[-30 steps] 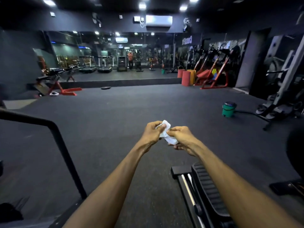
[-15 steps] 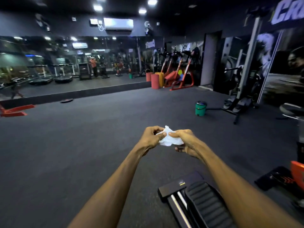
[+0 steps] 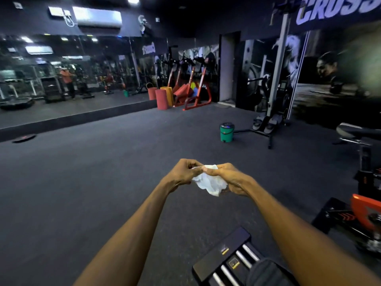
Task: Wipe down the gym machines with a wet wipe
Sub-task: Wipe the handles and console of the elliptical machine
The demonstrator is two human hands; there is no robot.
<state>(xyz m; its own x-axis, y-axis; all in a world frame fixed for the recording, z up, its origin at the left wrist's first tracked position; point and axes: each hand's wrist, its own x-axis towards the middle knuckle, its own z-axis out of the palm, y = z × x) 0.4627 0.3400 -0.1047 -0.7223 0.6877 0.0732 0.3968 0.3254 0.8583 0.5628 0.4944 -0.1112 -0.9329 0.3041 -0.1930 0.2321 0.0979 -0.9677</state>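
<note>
- The wet wipe (image 3: 209, 181) is held up in front of the person at about chest height, over the dark gym floor (image 3: 92, 172), touching no machine.
- The left hand (image 3: 184, 174) pinches the wipe's upper left edge, fingers curled in and thumb pressed against the cloth.
- The right hand (image 3: 228, 178) grips the wipe from the other side: its thumb and fingers pinch the top edge, and the bunched body of the wipe hangs below against its palm.
- The two hands are touching or nearly so at the top of the wipe, so the cloth is crumpled rather than spread; its free end droops down and slightly to the right.
- The nearest machine is the black one with silver rails (image 3: 228, 263), directly below and just right of the forearms, closer to the right arm.
- An orange and black exercise bike (image 3: 365, 205) stands further off to the right, also on the right hand's side.
- My reading: the wipe is being unfolded or regathered, and wiping is not yet begun.
- Either machine lies down and to the right of the wipe, so the right hand, which holds most of the cloth, seems the better placed to carry it there.
</note>
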